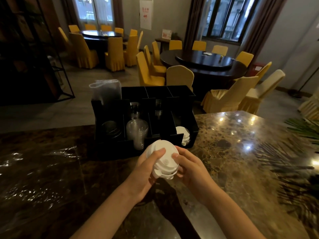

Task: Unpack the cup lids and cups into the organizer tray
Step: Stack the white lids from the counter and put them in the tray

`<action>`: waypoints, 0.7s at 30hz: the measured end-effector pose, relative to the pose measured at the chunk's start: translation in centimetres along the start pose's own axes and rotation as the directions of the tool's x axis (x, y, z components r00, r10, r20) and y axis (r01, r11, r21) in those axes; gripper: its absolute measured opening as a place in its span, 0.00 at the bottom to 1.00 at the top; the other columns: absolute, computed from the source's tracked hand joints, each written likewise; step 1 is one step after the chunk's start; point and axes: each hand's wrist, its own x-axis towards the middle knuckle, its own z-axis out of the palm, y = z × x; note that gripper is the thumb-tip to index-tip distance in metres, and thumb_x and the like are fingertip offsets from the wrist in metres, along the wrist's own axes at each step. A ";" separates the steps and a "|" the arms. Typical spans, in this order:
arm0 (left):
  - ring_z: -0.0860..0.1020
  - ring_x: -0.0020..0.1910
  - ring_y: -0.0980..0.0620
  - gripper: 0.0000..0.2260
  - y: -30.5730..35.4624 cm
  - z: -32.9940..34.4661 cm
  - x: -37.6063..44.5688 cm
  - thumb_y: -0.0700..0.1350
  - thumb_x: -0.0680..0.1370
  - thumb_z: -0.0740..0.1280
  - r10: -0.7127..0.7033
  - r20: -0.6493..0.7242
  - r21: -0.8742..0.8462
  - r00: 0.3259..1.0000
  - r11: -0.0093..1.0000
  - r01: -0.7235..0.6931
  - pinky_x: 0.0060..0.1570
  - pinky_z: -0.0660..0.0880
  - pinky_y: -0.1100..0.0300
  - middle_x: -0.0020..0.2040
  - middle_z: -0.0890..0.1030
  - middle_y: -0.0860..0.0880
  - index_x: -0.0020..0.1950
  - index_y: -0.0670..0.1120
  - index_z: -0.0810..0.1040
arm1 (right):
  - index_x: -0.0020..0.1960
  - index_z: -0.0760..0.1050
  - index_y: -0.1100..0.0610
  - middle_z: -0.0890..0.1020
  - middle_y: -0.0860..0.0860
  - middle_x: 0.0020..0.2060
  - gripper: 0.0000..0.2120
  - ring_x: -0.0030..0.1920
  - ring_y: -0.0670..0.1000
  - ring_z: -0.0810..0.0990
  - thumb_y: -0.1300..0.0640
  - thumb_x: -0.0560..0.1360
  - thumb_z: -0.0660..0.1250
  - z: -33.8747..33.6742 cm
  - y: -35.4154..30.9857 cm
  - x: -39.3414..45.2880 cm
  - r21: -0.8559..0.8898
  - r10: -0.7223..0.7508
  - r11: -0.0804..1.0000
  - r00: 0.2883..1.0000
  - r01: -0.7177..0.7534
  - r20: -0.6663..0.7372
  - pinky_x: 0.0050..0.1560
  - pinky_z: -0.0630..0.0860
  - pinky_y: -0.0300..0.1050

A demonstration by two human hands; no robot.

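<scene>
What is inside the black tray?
The tray holds clear cups, white lids at right, clear lids at left. Its walls hide the compartment bottoms.

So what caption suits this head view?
Both hands, left hand and right hand, hold white plastic lids before black organizer tray.

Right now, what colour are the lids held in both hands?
White: the stack of lids, seen clearly in the head view.

Glossy polished marble counter at lower right, matt black plastic organizer tray at centre, matt white plastic lids, clear glossy plastic cups.
</scene>
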 end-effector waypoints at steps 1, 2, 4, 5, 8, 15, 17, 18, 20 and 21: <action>0.84 0.58 0.43 0.23 -0.2 0.2 0.2 0.55 0.73 0.73 0.018 -0.004 0.058 1.000 0.998 -0.018 0.54 0.81 0.49 0.60 0.85 0.43 0.67 0.52 0.79 | 0.65 0.83 0.53 0.80 0.56 0.38 0.15 0.36 0.54 0.75 0.56 0.78 0.72 -0.4 -0.1 -0.1 0.039 0.012 0.999 1.000 -0.012 -0.005 0.40 0.78 0.46; 0.84 0.58 0.44 0.22 -0.4 0.3 0.4 0.56 0.73 0.73 0.031 -0.005 0.101 1.000 0.994 -0.030 0.56 0.81 0.49 0.59 0.85 0.45 0.66 0.53 0.79 | 0.64 0.83 0.54 0.80 0.56 0.38 0.16 0.35 0.52 0.77 0.56 0.76 0.73 -0.8 -0.2 -0.1 0.059 0.023 0.998 1.000 -0.022 -0.018 0.39 0.80 0.45; 0.84 0.58 0.46 0.22 -0.6 0.3 0.8 0.54 0.73 0.75 0.022 -0.018 0.121 1.000 0.992 -0.020 0.55 0.81 0.51 0.58 0.86 0.46 0.66 0.52 0.80 | 0.64 0.83 0.54 0.86 0.59 0.45 0.17 0.40 0.54 0.86 0.57 0.75 0.76 -1.8 -0.4 -0.2 0.037 0.025 0.999 0.996 -0.022 -0.080 0.39 0.82 0.44; 0.84 0.58 0.47 0.22 -0.6 0.2 1.0 0.53 0.73 0.76 0.014 -0.021 0.123 1.000 0.992 -0.011 0.54 0.82 0.53 0.58 0.86 0.47 0.66 0.51 0.79 | 0.63 0.83 0.54 0.87 0.60 0.50 0.18 0.43 0.54 0.88 0.58 0.74 0.77 -2.3 -0.4 -0.2 0.018 0.020 1.000 0.992 -0.018 -0.122 0.40 0.83 0.44; 0.84 0.58 0.49 0.24 -0.5 0.1 1.4 0.52 0.71 0.76 -0.009 -0.018 0.151 1.000 0.988 0.012 0.51 0.82 0.57 0.58 0.86 0.48 0.66 0.48 0.79 | 0.61 0.83 0.55 0.88 0.59 0.54 0.18 0.50 0.57 0.89 0.58 0.72 0.79 -3.7 -0.7 0.0 -0.007 -0.005 1.000 0.980 0.004 -0.201 0.42 0.84 0.44; 0.76 0.69 0.42 0.23 0.0 1.1 4.0 0.52 0.71 0.77 -0.188 -0.109 0.019 0.976 0.981 0.192 0.68 0.75 0.44 0.65 0.82 0.42 0.62 0.42 0.84 | 0.56 0.86 0.60 0.89 0.55 0.42 0.23 0.38 0.50 0.88 0.48 0.67 0.81 -5.2 -2.2 0.8 0.066 0.037 0.997 0.982 -0.026 -0.185 0.37 0.82 0.41; 0.79 0.66 0.41 0.25 0.1 1.4 4.4 0.48 0.70 0.78 -0.241 -0.109 -0.109 0.965 0.967 0.229 0.62 0.79 0.47 0.65 0.82 0.40 0.64 0.40 0.81 | 0.56 0.87 0.61 0.89 0.55 0.44 0.20 0.39 0.49 0.88 0.49 0.69 0.79 -5.5 -2.6 1.0 0.100 0.079 0.993 0.986 -0.065 -0.148 0.37 0.82 0.39; 0.81 0.63 0.42 0.25 0.2 1.5 4.5 0.47 0.70 0.77 -0.259 -0.096 -0.168 0.961 0.956 0.241 0.57 0.82 0.50 0.63 0.83 0.39 0.64 0.40 0.81 | 0.56 0.87 0.61 0.89 0.57 0.47 0.19 0.41 0.50 0.88 0.50 0.70 0.78 -5.7 -2.7 1.1 0.107 0.097 0.991 0.986 -0.083 -0.133 0.38 0.83 0.39; 0.83 0.60 0.42 0.26 0.5 1.8 4.6 0.46 0.71 0.77 -0.281 -0.080 -0.261 0.956 0.932 0.253 0.48 0.85 0.53 0.63 0.83 0.38 0.67 0.39 0.79 | 0.57 0.87 0.60 0.89 0.58 0.50 0.18 0.44 0.50 0.88 0.52 0.71 0.78 -6.1 -2.9 1.3 0.136 0.118 0.985 0.988 -0.103 -0.103 0.41 0.84 0.39; 0.83 0.61 0.42 0.26 0.6 1.8 4.6 0.45 0.71 0.77 -0.283 -0.074 -0.288 0.956 0.924 0.251 0.45 0.85 0.54 0.64 0.82 0.38 0.67 0.39 0.78 | 0.58 0.86 0.61 0.88 0.57 0.50 0.17 0.44 0.49 0.88 0.53 0.73 0.77 -6.2 -3.0 1.4 0.154 0.121 0.982 0.989 -0.108 -0.079 0.42 0.84 0.38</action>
